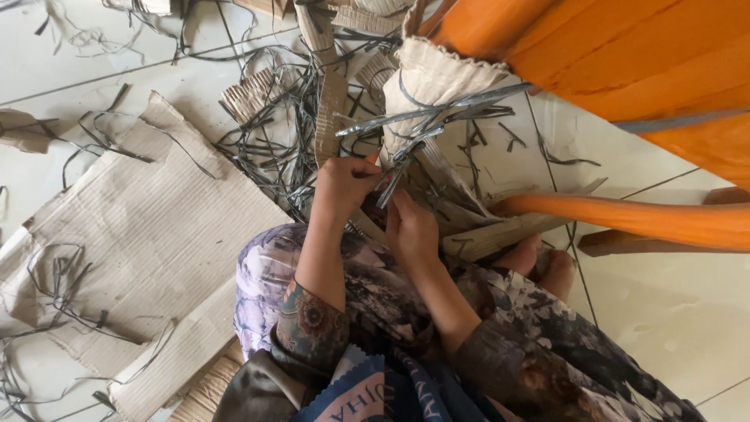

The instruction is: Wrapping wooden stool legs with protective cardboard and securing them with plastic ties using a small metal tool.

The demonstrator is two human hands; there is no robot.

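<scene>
My left hand [341, 187] was closed around the grey strap [426, 121], with its fingers curled on the loose ends. My right hand [412, 228] lay just beside it, fingers bent and pinching the same strap from below. The strap went around the cardboard wrapping [437, 78] on the orange chair leg [484, 23], just above both hands. To the left of my left hand a flat cardboard sheet [148, 234] lay on the floor [672, 312], with cut strap pieces [273, 148] scattered near it.
</scene>
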